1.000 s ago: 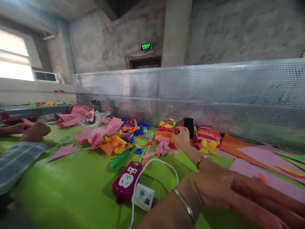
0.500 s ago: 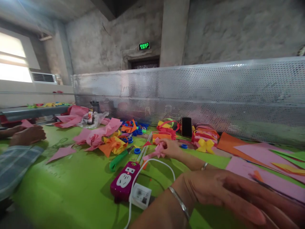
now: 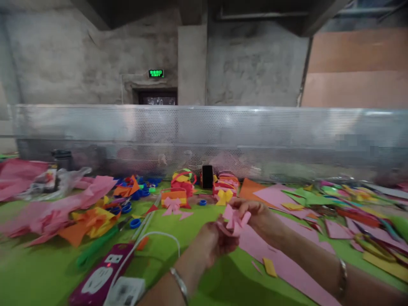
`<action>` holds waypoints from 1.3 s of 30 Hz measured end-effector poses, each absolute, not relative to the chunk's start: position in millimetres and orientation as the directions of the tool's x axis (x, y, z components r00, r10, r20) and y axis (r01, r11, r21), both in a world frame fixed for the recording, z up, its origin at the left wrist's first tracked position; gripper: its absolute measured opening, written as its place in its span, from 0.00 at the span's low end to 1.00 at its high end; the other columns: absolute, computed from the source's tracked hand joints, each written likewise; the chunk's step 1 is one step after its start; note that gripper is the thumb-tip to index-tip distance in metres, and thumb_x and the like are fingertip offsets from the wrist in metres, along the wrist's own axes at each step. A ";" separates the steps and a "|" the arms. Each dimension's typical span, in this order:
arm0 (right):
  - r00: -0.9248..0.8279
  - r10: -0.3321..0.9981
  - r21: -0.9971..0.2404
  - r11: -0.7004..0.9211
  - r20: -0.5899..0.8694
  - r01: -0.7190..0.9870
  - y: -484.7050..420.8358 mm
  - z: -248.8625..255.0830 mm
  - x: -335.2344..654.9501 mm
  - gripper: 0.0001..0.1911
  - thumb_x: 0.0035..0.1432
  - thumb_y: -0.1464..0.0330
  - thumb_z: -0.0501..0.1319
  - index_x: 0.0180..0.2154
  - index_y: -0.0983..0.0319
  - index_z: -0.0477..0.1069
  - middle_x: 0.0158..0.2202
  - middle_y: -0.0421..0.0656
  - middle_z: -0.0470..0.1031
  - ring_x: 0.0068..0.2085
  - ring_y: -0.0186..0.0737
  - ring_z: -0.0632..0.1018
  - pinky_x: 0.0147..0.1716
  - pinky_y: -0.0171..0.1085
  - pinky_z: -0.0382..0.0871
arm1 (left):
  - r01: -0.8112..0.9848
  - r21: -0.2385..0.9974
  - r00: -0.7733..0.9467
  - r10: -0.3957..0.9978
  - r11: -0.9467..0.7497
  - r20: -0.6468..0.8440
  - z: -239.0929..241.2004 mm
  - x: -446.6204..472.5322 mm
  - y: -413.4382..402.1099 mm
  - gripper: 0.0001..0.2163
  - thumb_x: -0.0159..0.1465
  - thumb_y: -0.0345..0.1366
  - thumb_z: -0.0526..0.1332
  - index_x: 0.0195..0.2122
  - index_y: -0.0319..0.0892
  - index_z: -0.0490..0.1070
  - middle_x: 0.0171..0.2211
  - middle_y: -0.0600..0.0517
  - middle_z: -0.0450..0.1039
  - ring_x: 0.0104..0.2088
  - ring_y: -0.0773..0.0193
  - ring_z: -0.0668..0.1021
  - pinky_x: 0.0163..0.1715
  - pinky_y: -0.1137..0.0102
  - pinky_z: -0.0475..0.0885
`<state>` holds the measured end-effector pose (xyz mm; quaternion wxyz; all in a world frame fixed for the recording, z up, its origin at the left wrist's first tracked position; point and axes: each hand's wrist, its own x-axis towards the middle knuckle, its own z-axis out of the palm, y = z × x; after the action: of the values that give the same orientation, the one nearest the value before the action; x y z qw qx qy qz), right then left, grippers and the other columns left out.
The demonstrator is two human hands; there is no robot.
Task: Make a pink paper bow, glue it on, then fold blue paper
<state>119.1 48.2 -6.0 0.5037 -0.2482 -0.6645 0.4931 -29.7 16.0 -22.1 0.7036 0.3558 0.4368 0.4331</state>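
Note:
A pink folded paper bow is between my two hands above the green table. My left hand grips its lower left side, fingers curled under it. My right hand pinches its upper right part with thumb and fingers. Beyond them another pink paper bow rests against a small orange paper bag. A yellow paper bow is on the front of a red and pink paper bag. Under my right forearm lies a large pink paper sheet.
At left are a purple power strip with a white charger and cable, a green-handled cutter, and crumpled pink paper. A phone stands before the perforated metal screen. Paper scraps and yellow-handled scissors lie right.
The view has turned right. My right hand has left the bow by the orange bag. My left hand has come back from the right, and both now hold a pink bow.

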 end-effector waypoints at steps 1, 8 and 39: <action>-0.367 0.835 -0.912 0.373 0.410 -0.170 45.5 -9.4 124.2 0.08 0.38 0.65 0.72 0.18 0.59 0.75 0.40 0.44 0.75 0.40 0.43 0.74 0.39 0.40 0.68 | -0.304 0.880 0.246 0.923 0.365 -0.297 -21.2 -29.9 16.0 0.14 0.58 0.46 0.58 0.26 0.38 0.69 0.20 0.52 0.72 0.20 0.70 0.73 0.26 0.74 0.69; -0.357 0.890 -0.959 0.256 0.283 -0.122 47.7 -18.9 136.9 0.12 0.43 0.60 0.68 0.31 0.57 0.79 0.38 0.43 0.75 0.34 0.36 0.73 0.31 0.35 0.67 | -0.065 0.988 0.220 0.968 0.139 -0.121 -18.0 -30.4 6.8 0.16 0.37 0.38 0.73 0.25 0.36 0.74 0.23 0.52 0.74 0.24 0.66 0.73 0.31 0.67 0.70; -0.410 0.911 -0.995 -0.002 0.041 -0.104 48.2 -30.9 140.4 0.13 0.33 0.64 0.71 0.20 0.65 0.73 0.17 0.37 0.71 0.19 0.27 0.66 0.21 0.31 0.59 | -0.049 0.993 0.173 0.980 0.110 -0.100 -14.0 -41.6 14.8 0.08 0.48 0.36 0.68 0.28 0.38 0.77 0.26 0.50 0.77 0.27 0.65 0.76 0.37 0.67 0.71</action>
<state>140.4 48.2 -30.9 0.4134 -0.3522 -0.5727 0.6140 -41.6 14.8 -14.0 0.5811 0.4989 0.4663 0.4426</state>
